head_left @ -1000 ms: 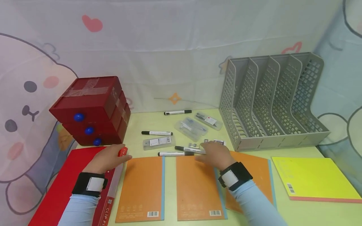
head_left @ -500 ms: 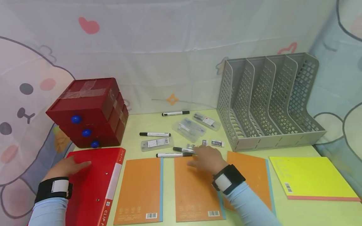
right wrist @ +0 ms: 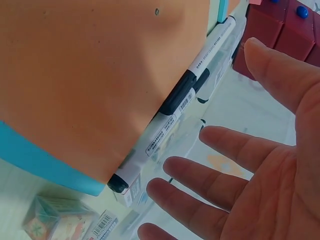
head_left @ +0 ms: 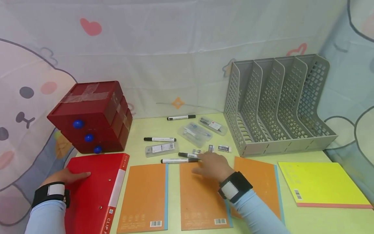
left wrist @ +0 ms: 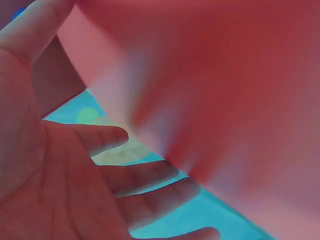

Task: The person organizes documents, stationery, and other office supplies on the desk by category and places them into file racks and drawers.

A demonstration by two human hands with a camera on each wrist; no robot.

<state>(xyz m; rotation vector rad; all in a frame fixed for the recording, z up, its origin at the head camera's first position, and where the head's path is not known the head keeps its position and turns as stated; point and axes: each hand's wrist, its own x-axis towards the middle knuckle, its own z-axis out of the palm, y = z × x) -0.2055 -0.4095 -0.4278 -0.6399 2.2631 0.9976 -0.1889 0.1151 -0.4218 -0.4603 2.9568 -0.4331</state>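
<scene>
Since a second ago, seen from the head, my left grip [head_left: 62,177] has shifted from the spine [head_left: 117,187] to the outer edge of the glossy red rectangular clip file [head_left: 90,195], at the bench's [head_left: 315,222] left. Left wrist view: it is wide, fingers straight by that edge; thumb above, fingers beneath seems steadiest. Right wrist view: my right grip [right wrist: 275,185] spreads wide near black-capped white markers [right wrist: 212,47].

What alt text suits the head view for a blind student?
A person's left hand is at the left edge of a red clip file; the right hand is over the middle one of three orange notebooks, near markers. Behind stand red drawers and a gray file rack.
</scene>
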